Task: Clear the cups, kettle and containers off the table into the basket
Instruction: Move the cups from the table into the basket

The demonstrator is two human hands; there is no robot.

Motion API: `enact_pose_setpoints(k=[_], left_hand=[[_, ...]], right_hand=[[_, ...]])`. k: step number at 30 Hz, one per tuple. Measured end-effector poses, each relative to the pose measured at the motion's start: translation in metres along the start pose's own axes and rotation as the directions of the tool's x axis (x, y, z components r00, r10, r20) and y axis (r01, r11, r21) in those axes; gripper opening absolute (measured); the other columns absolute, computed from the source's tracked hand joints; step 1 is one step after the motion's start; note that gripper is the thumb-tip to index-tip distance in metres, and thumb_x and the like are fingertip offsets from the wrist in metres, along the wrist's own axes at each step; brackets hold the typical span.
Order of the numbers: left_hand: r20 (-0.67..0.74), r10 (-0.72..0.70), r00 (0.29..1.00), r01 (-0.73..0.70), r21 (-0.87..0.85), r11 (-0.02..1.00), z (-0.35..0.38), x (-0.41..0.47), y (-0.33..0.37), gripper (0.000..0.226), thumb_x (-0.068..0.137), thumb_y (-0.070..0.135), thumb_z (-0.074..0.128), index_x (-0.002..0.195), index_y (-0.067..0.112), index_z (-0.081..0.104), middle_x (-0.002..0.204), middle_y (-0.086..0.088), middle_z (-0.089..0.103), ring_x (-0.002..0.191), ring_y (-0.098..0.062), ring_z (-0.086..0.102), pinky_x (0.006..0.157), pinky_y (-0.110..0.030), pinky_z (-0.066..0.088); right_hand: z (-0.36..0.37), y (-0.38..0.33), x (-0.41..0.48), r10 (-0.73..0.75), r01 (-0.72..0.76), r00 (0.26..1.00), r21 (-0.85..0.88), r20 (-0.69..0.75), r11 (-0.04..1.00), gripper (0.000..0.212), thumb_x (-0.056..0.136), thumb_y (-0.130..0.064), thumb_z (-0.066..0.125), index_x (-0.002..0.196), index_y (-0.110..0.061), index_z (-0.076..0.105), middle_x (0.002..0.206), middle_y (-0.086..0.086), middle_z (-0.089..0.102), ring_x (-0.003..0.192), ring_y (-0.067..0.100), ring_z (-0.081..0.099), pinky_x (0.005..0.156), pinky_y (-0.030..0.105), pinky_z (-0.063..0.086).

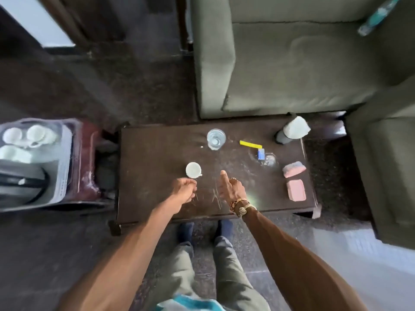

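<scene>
A small white cup (193, 169) stands on the dark low table (157, 149), left of the middle. My left hand (185, 190) is curled into a fist right at the cup's near side by its little handle; I cannot see a grip on it. Beside it, my right hand (231, 187) hovers over the table's front with a finger stretched forward and nothing in it. A glass of water (216, 139) stands further back. At the far right corner is a grey container with a white top (292, 132). The basket (67, 153), on the floor at left, holds white cups (38, 132) and a black kettle (22, 182).
On the right half of the table lie a yellow strip (250, 144), a blue item (261, 153), a small clear glass (269, 160) and two pink blocks (296, 190). A green sofa (292, 63) stands behind the table, with another seat at right. My legs are against the front edge.
</scene>
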State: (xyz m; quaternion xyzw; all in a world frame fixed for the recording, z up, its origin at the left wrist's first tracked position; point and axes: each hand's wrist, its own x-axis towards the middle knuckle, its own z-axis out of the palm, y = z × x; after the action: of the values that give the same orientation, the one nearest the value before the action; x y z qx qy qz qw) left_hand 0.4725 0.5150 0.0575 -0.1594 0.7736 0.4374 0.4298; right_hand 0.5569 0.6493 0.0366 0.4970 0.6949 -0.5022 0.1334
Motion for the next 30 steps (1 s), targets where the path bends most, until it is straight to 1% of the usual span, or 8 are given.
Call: enact_pose_setpoints(k=[3,7,12,17,22,25,27,30], left_hand=[[-0.072,-0.062,0.995,0.053,-0.126,0.991,-0.008,0.006,-0.004,0.016,0.097,0.009,0.055,0.087,0.016,0.065,0.079,-0.005,0.066,0.059,-0.013,0.055,0.056,-0.022,0.044],[-0.108,-0.103,0.989,0.075,-0.241,0.968,-0.014,0.016,-0.005,0.014,0.095,0.006,0.055,0.095,0.013,0.067,0.084,-0.006,0.068,0.064,-0.015,0.059,0.058,-0.023,0.049],[-0.115,-0.143,0.983,0.093,-0.360,0.928,-0.012,0.041,-0.006,0.014,0.095,0.006,0.054,0.098,0.014,0.065,0.088,-0.007,0.068,0.071,-0.017,0.060,0.065,-0.024,0.052],[-0.119,-0.209,0.971,0.149,-0.384,0.911,-0.004,0.084,-0.022,0.014,0.096,0.005,0.053,0.094,0.013,0.065,0.089,-0.008,0.067,0.066,-0.015,0.058,0.059,-0.023,0.051],[-0.124,-0.263,0.957,0.192,-0.410,0.892,0.010,0.135,-0.045,0.020,0.096,0.012,0.057,0.114,0.010,0.066,0.092,-0.004,0.066,0.077,-0.017,0.062,0.081,-0.031,0.059],[-0.094,-0.237,0.967,0.172,-0.445,0.879,0.016,0.149,-0.045,0.036,0.097,0.022,0.059,0.132,0.014,0.057,0.105,-0.005,0.063,0.094,-0.020,0.061,0.080,-0.030,0.054],[-0.069,-0.219,0.973,0.166,-0.448,0.879,0.020,0.160,-0.045,0.046,0.097,0.026,0.058,0.141,0.016,0.048,0.126,-0.007,0.058,0.102,-0.021,0.057,0.082,-0.031,0.051],[-0.079,-0.180,0.980,0.131,-0.423,0.897,0.025,0.174,-0.046,0.052,0.098,0.029,0.055,0.147,0.020,0.041,0.143,-0.006,0.049,0.108,-0.020,0.054,0.081,-0.031,0.048]], right_hand=[[-0.002,-0.023,0.009,-0.037,0.044,0.996,-0.085,0.083,0.995,0.075,0.091,-0.071,0.039,0.087,-0.002,0.070,0.098,0.024,0.071,0.097,0.042,0.064,0.090,0.044,0.050],[0.009,-0.034,0.043,-0.094,0.109,0.987,-0.117,0.127,0.987,0.095,0.057,-0.101,0.028,0.069,-0.015,0.066,0.085,0.020,0.071,0.084,0.044,0.067,0.085,0.054,0.054],[0.016,-0.047,0.077,-0.075,0.132,0.966,-0.224,0.247,0.966,0.092,0.078,-0.081,0.024,0.101,-0.002,0.067,0.090,0.017,0.070,0.085,0.037,0.066,0.088,0.049,0.054],[0.047,-0.011,0.135,-0.046,0.142,0.951,-0.299,0.305,0.944,0.111,0.066,-0.090,0.019,0.116,0.000,0.061,0.098,0.015,0.063,0.088,0.031,0.059,0.094,0.055,0.050],[0.078,0.006,0.164,0.043,0.131,0.929,-0.437,0.367,0.890,0.073,0.093,-0.059,0.024,0.141,-0.007,0.044,0.131,0.025,0.057,0.117,0.043,0.058,0.099,0.053,0.049],[0.090,0.002,0.170,0.046,0.083,0.954,-0.410,0.296,0.908,0.081,0.088,-0.068,0.027,0.134,-0.006,0.050,0.126,0.025,0.059,0.113,0.043,0.059,0.100,0.054,0.048],[0.092,-0.009,0.165,-0.001,0.157,0.952,-0.481,0.307,0.862,0.054,0.101,-0.044,0.036,0.144,-0.011,0.041,0.136,0.022,0.051,0.120,0.040,0.053,0.104,0.050,0.043],[0.097,-0.009,0.176,-0.034,0.276,0.915,-0.563,0.402,0.779,0.051,0.107,-0.017,0.032,0.155,-0.010,0.019,0.156,0.024,0.027,0.141,0.039,0.032,0.117,0.046,0.027]])
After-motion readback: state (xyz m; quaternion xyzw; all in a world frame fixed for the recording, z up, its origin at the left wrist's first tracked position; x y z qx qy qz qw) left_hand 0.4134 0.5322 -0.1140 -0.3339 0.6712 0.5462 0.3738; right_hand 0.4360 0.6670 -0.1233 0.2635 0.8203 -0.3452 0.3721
